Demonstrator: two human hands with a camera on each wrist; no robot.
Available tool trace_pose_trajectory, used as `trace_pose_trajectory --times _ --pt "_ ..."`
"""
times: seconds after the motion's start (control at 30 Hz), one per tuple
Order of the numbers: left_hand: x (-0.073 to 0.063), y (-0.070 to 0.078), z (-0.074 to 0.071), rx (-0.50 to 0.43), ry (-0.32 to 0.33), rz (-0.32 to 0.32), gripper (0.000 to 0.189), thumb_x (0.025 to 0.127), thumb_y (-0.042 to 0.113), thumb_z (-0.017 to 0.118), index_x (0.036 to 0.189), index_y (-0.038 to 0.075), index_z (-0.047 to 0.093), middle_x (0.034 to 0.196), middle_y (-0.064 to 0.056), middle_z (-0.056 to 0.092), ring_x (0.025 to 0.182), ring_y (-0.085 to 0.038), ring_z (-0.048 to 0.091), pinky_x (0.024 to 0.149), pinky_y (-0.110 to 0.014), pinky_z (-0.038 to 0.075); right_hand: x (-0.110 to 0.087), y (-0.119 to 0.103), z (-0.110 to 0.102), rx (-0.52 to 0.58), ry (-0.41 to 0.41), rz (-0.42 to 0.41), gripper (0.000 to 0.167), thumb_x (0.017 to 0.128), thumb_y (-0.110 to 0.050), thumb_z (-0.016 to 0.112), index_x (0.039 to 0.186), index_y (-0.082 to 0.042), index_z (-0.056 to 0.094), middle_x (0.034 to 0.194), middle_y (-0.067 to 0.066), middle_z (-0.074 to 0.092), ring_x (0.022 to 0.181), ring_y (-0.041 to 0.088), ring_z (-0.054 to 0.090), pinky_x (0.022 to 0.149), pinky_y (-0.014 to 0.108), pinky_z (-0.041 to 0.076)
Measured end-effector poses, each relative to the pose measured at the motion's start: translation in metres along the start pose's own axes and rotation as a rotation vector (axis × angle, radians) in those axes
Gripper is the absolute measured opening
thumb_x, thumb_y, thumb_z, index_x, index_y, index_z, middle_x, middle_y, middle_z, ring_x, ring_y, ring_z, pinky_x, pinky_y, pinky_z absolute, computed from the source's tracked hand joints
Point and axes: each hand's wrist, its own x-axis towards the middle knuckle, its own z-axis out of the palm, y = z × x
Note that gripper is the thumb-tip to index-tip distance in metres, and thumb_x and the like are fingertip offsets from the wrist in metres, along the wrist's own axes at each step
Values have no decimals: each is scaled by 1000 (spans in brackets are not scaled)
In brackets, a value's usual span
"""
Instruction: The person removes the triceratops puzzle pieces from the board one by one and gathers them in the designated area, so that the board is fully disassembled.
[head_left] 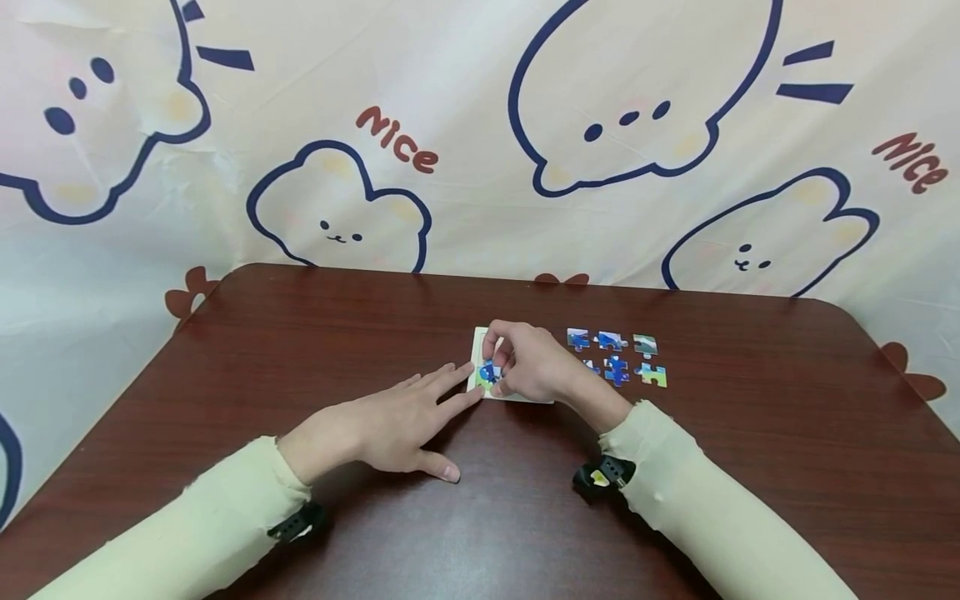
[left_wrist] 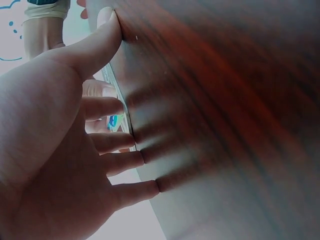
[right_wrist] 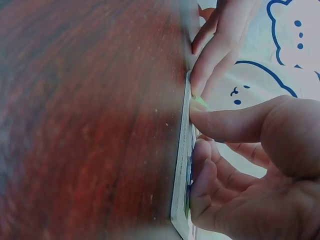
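A small white-rimmed puzzle board (head_left: pixel 477 340) lies flat on the table. My right hand (head_left: pixel 531 363) is over it, thumb and fingers curled around a blue-and-green puzzle piece (head_left: pixel 489 372) at the board's left side. In the right wrist view, the right thumb (right_wrist: pixel 220 120) presses down by a green piece edge (right_wrist: pixel 201 103) tilted slightly up from the board. My left hand (head_left: pixel 393 423) rests with spread, straight fingers, two fingertips touching the board's left edge. The right hand hides most of the board's inside.
Several loose puzzle pieces (head_left: pixel 611 341) lie in two rows just right of the board, one partly behind the right wrist. The dark brown wooden table (head_left: pixel 337 333) ends at a white cartoon-printed cloth (head_left: pixel 465 217). Black straps (head_left: pixel 604 477) sit on both wrists.
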Motion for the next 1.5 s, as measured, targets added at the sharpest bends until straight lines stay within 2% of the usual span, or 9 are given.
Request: trace_pose_trajectory --times 0.67,1.23,1.5 --pt "2 -1 1 10 0 -5 94 98 55 71 170 14 26 180 -17 8 166 -42 13 129 -64 25 -1 -2 -2 -49 -16 13 45 80 -8 93 116 -10 66 99 6 69 90 20 62 80 30 54" --pt "1 -1 1 3 5 2 93 98 54 71 170 14 27 180 -16 8 166 -42 13 130 -64 24 -3 -1 -5 -81 -4 -22 37 83 -14 92 113 -9 72 96 4 71 89 17 63 83 30 56" --pt "1 -1 2 3 4 1 92 99 54 71 169 13 28 180 -17 8 166 -43 13 130 -64 24 -4 3 -7 -63 3 -53 34 83 -16 91 111 -8 73 96 3 72 89 15 65 83 29 56"
